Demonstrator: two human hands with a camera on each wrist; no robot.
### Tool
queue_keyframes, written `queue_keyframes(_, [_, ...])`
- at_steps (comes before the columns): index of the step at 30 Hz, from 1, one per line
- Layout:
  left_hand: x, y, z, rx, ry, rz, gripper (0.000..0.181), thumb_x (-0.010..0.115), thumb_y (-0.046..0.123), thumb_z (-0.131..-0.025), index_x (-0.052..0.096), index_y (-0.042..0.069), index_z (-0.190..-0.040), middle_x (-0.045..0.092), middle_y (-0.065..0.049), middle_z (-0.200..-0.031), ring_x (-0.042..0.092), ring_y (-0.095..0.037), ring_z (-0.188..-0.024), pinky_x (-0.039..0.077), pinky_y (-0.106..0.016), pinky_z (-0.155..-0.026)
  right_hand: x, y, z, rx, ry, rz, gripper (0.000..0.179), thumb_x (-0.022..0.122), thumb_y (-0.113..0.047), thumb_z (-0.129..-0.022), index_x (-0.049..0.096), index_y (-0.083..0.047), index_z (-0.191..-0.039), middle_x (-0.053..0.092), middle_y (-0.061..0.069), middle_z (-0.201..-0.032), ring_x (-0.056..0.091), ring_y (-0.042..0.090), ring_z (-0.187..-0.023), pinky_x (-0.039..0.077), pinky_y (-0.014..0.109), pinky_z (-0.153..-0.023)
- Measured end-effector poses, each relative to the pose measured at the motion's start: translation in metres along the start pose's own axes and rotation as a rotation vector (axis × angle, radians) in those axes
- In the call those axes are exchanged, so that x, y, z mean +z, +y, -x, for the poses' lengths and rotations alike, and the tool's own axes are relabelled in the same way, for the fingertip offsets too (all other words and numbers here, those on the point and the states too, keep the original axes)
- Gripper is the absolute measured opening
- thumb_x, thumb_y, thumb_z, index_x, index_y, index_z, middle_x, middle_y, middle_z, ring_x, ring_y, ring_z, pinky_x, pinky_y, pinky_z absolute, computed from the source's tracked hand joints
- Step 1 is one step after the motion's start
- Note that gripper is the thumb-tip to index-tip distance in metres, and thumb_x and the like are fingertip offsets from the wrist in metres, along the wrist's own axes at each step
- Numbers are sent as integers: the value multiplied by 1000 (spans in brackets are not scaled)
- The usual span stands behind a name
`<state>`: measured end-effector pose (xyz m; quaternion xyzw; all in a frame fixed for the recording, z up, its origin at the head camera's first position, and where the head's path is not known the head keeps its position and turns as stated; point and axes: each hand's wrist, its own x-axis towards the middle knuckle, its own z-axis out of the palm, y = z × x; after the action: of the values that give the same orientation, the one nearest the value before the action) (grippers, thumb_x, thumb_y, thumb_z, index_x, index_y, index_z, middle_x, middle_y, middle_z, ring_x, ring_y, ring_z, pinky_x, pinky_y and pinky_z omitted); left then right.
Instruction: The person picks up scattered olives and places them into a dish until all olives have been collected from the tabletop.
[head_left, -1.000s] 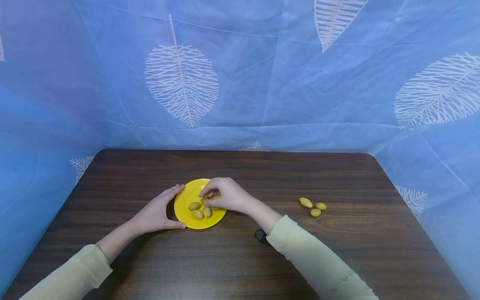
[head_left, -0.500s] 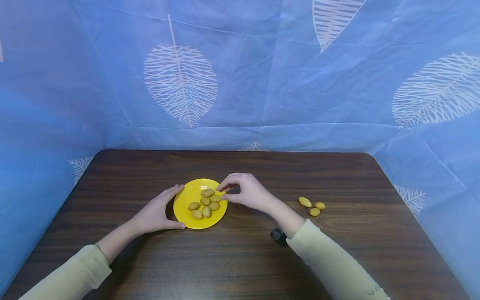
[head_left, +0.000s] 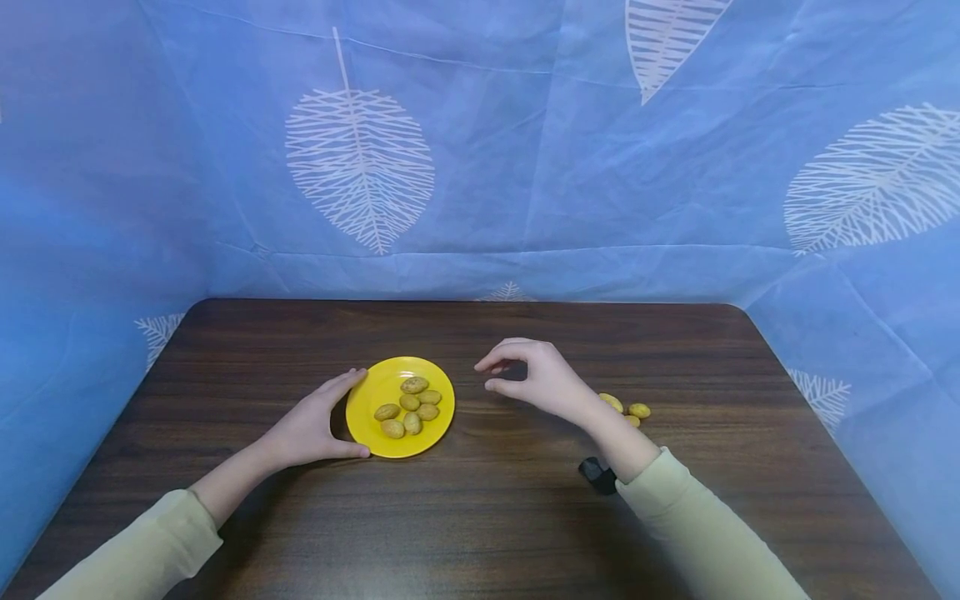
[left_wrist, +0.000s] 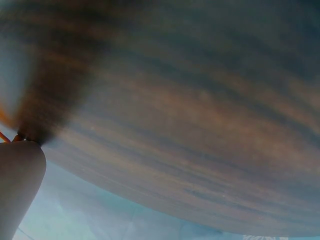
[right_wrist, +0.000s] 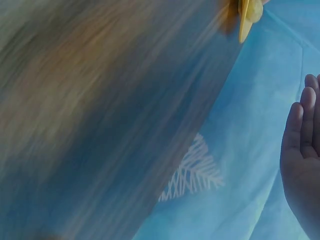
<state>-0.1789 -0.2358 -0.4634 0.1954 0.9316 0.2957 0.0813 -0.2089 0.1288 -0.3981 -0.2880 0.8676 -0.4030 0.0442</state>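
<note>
A round yellow plate (head_left: pixel 437 433) lies on the dark wooden table, left of the middle. On it sit several small oval, yellow-brown pieces (head_left: pixel 409 402) with a rough skin; their exact kind is unclear. My left hand (head_left: pixel 311 429) holds the plate's left side, fingers at the far rim and thumb at the near rim. My right hand (head_left: pixel 543 379) hovers right of the plate, with a gap between thumb and loosely bent fingers and nothing held. Beyond its wrist lie a few more oval pieces (head_left: pixel 639 411), partly hidden by the forearm.
The brown wood-grain table (head_left: pixel 420 525) ends at a blue cloth backdrop (head_left: pixel 480 183) printed with white leaves. A small black device (head_left: pixel 597 476) is at my right wrist and moves with it. The left wrist view is mostly blurred table.
My right hand has drawn back from over the plate to the right, leaving the oval pieces there uncovered. Its forearm now partly covers the loose pieces. The left hand has stayed on the plate.
</note>
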Motion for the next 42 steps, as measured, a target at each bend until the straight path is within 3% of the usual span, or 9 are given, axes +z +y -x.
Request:
queue_keyframes(11, [2, -5, 0, 4, 3, 5, 115, 96, 40, -76, 35, -3, -162, 35, -32, -167, 36, -55, -153, 39, -74, -117, -27, 16, 26, 50, 79, 30, 24, 81, -8, -94, 80, -11, -118, 77, 3, -114, 70, 32, -103, 59, 51, -94])
queue_keyframes(18, [0, -4, 1, 3, -4, 11, 114, 96, 39, -76, 34, -3, -163, 35, -32, -167, 35, -55, -153, 38, -74, -118, -43, 30, 44, 80, 112, 46, 24, 80, -8, -95, 79, -13, -118, 76, 3, -115, 71, 24, -103, 59, 57, -94])
queue_keyframes(23, [-1, -2, 1, 16, 1, 13, 115, 96, 40, -76, 35, -3, -162, 36, -33, -167, 36, -55, -153, 39, -74, -117, -52, 42, 57, 101, 135, 94, 23, 80, -8, -95, 79, -11, -118, 77, 5, -113, 72, 22, -100, 59, 56, -92])
queue_keyframes(29, [-1, -1, 0, 16, 0, 10, 114, 96, 41, -76, 35, -2, -162, 36, -32, -167, 36, -54, -153, 40, -73, -117, -60, 57, 72, 157, 144, 133, 22, 79, -10, -96, 78, -9, -119, 77, 7, -112, 69, 9, -96, 60, 52, -91])
queue_keyframes(42, [-1, -3, 0, 21, 4, 10, 114, 96, 41, -76, 35, -3, -162, 36, -32, -167, 36, -55, -153, 39, -74, -117, -69, 80, 99, 248, 144, 182, 23, 81, -13, -95, 79, -12, -118, 77, 4, -109, 68, 2, -94, 60, 31, -84])
